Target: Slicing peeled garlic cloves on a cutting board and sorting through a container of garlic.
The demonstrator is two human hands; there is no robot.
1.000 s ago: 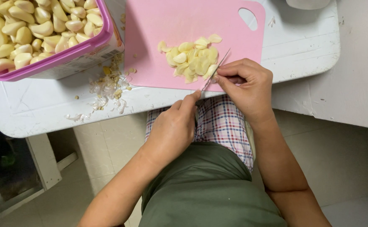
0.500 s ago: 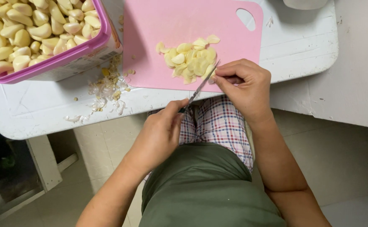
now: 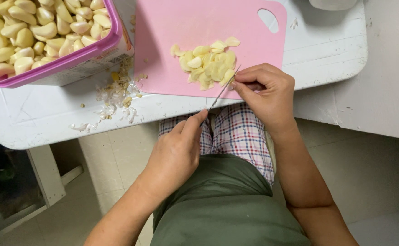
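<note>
Hands work at the near edge of the white table (image 3: pixel 35 123). The left hand (image 3: pixel 174 155) is closed around the handle of a small knife (image 3: pixel 222 89). The right hand (image 3: pixel 268 95) pinches something tiny at the blade tip; I cannot tell what. Just beyond lies a pile of sliced garlic (image 3: pixel 208 64) on the pink cutting board (image 3: pixel 163 36). Farther left stands a purple-rimmed tub (image 3: pixel 79 57) of peeled cloves, with garlic skins (image 3: pixel 117 93) beside it.

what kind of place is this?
Likely a home or small kitchen prep spot, worked seated. A pink cutting board with sliced garlic lies on a worn white table, beside a purple-rimmed tub of peeled cloves. The left hand holds a small knife.
</note>
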